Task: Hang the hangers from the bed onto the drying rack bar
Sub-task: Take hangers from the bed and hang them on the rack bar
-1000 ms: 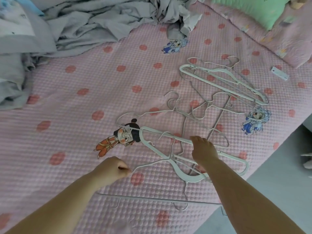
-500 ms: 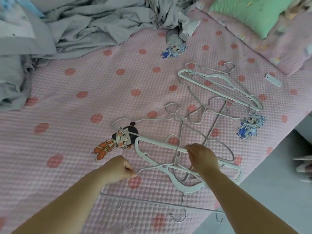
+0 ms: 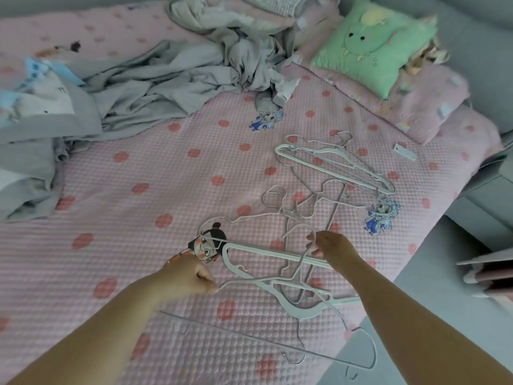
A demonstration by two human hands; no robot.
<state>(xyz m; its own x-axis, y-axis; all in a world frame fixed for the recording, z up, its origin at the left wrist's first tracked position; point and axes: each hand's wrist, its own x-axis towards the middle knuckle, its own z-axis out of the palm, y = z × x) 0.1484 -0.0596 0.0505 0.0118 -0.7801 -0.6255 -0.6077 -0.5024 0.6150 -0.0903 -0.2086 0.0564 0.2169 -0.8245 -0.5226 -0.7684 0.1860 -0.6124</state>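
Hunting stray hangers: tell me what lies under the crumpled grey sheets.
Only the pink bedspread shows at the edges of the grey sheets; anything they cover cannot be seen.

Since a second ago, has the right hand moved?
Yes. The right hand shifted toward the blue doll print, now gripping a thin hanger by its hook.

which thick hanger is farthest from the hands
The upper-right hanger, toward the green pillow; the other thick hanger lies between left hand and right hand.

We find the hangers (image 3: 277,254) tangled on the bed (image 3: 138,176) at centre right, crumpled sheets (image 3: 166,79) heaped upper left, a cushion (image 3: 372,43) upper right.
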